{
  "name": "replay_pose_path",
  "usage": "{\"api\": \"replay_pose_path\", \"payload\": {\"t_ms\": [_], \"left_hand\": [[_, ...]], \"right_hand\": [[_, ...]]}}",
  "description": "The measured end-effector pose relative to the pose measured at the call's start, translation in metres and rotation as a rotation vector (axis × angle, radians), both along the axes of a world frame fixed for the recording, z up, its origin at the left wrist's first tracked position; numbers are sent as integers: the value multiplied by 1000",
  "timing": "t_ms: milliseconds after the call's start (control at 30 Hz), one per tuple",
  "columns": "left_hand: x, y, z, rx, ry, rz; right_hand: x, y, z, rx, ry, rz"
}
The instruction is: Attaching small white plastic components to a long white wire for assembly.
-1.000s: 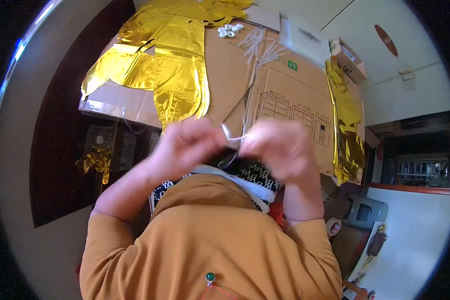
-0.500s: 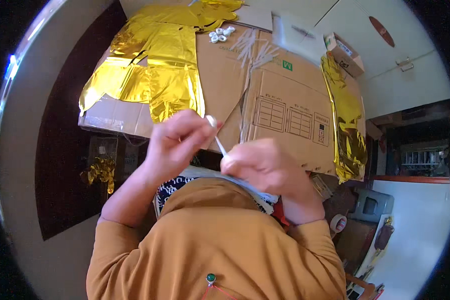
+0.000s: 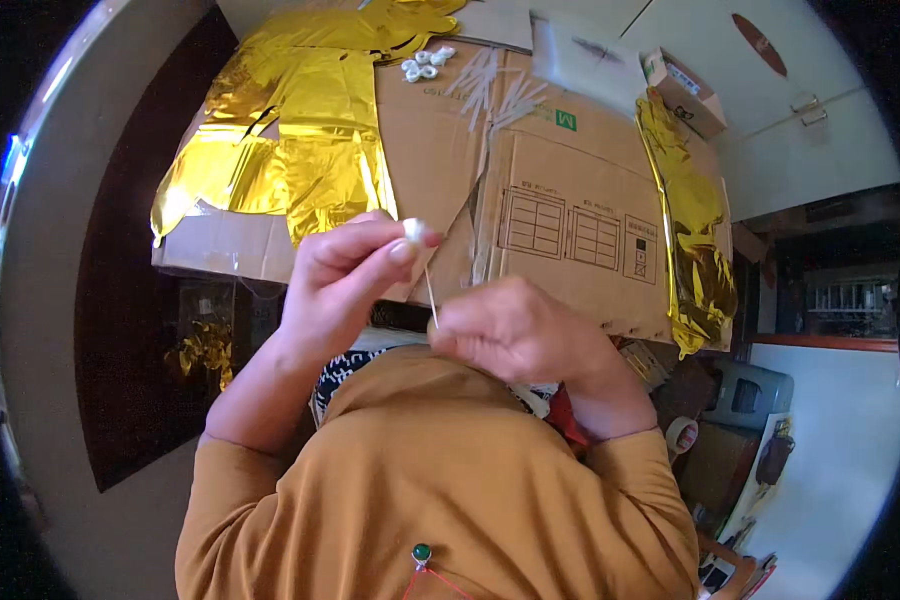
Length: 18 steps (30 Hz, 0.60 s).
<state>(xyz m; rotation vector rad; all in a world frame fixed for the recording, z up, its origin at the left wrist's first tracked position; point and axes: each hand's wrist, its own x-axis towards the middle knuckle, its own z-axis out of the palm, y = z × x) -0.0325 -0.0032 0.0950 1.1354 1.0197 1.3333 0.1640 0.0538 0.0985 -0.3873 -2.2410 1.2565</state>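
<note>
While the right hand (image 3: 515,330) pinches a thin stick (image 3: 431,295), the left hand (image 3: 345,275) pinches its white cap (image 3: 414,232).

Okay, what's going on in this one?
A person in an orange top is working close to the chest. The left hand pinches a small white cup on the top end of a thin white stick, and the right hand grips the stick's lower end. Beyond lies flattened cardboard with gold foil balloons, more white cups and loose sticks.

Gold foil balloons (image 3: 290,150), flat cardboard (image 3: 570,200) (tape roll (image 3: 681,434) nr.)
</note>
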Motion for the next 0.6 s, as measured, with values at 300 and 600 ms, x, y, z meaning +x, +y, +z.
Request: {"api": "replay_pose_path", "payload": {"t_ms": [300,600], "left_hand": [[6,-11,-8,-44,73,-40],[20,-25,-12,-74,17,-24]], "right_hand": [[3,-11,14,18,64,45],[7,-23,14,6,97,83]]}}
